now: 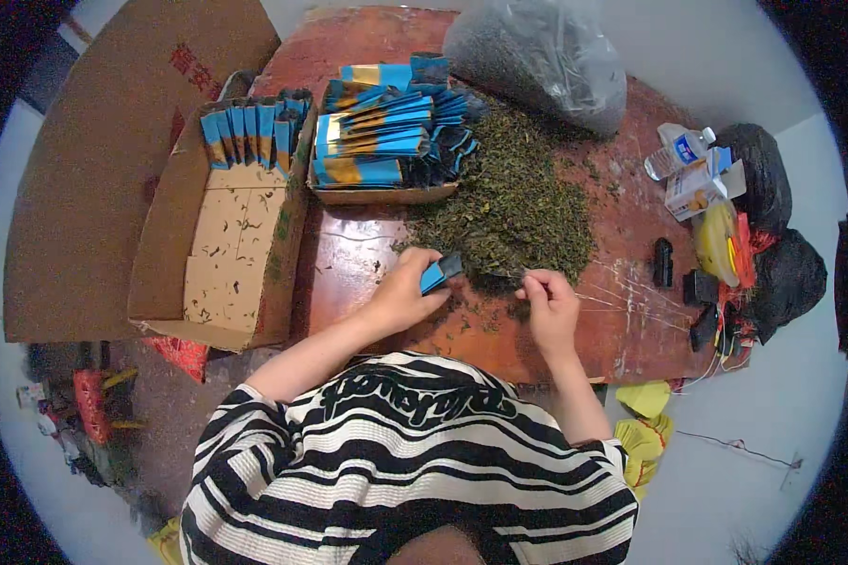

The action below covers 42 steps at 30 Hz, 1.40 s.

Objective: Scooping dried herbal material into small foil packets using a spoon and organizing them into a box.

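Note:
My left hand (pixel 410 289) grips a small blue packet (pixel 433 277) with a dark upper end, held upright near the table's front edge. Between the thumb and fingers of my right hand (pixel 551 300) is the end of a thin utensil, perhaps a scoop; its far part lies against the dried leaves and cannot be made out. A large heap of dried green leaves, like loose tea (pixel 523 191), spreads beyond both hands. Behind my left hand, a small carton (pixel 389 195) is packed with blue and gold packets (pixel 374 141). More such packets (pixel 244 131) stand at the back of a long cardboard box (pixel 283 282).
A large clear plastic bag (pixel 544 63) rests behind the heap. On the right stand a water bottle (pixel 671 159), a small printed box (pixel 694 189), black plastic bags (pixel 788 282) and a black object (pixel 663 261). A tall cardboard panel (pixel 99 176) rises at the left.

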### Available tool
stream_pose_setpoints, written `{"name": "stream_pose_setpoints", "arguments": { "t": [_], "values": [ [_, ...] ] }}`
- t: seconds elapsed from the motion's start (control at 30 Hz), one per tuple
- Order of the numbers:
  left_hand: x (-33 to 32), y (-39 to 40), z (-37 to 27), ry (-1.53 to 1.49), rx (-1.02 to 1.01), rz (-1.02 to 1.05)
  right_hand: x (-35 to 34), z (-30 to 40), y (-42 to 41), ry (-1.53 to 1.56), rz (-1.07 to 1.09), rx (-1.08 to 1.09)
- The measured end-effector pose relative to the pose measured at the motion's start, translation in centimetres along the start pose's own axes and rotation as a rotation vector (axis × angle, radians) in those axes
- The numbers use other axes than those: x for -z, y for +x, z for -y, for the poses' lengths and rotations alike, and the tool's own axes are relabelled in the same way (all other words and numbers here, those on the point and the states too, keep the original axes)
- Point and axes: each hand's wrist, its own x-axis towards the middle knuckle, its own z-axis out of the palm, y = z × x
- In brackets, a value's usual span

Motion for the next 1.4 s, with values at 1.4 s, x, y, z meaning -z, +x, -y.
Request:
{"name": "stream_pose_setpoints", "arguments": {
  "t": [1.4],
  "values": [
    [-2.0, 2.2, -0.3, 0.027, -0.196, -0.039, -0.2, 5.1, 2.0, -0.759, 0.431, 1.167]
  ]
}}
